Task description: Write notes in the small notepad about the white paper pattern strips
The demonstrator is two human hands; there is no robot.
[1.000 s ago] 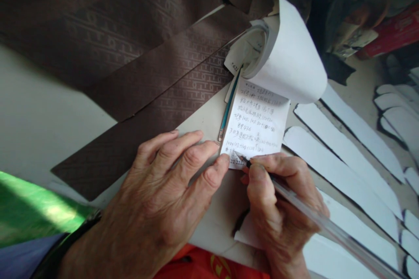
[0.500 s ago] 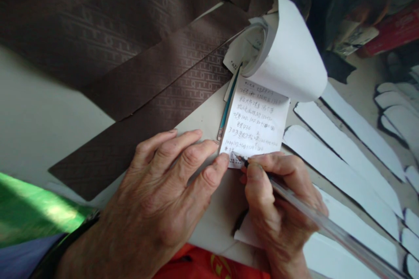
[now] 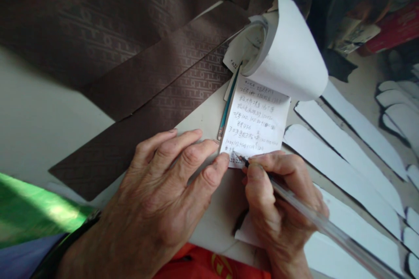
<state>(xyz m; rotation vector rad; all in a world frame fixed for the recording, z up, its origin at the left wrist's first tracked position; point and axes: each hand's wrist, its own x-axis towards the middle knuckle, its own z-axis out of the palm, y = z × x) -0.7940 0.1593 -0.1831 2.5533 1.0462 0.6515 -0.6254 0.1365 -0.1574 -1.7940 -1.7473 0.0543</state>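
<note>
A small notepad (image 3: 252, 117) with handwritten lines lies on the pale table, its upper pages (image 3: 291, 56) curled back over the top. My right hand (image 3: 281, 205) grips a clear-barrelled pen (image 3: 327, 226), its tip touching the page near the lower left corner. Flat on the table, my left hand (image 3: 170, 187) has its fingers stretched out, with the fingertip nearest the pad touching its lower left edge. A teal pencil (image 3: 229, 104) rests along the pad's left side, its upper end by the curled pages.
Dark brown patterned sheets (image 3: 157, 78) cover the upper left. Several long white cut pieces with dark edges (image 3: 340, 174) are spread at the right. A red object (image 3: 393, 32) sits at the upper right. Green material (image 3: 36, 205) shows at the lower left, red cloth (image 3: 203, 263) at the bottom.
The pen tip has shifted very slightly to the right on the page's bottom line. My left hand and the notepad stay where they were.
</note>
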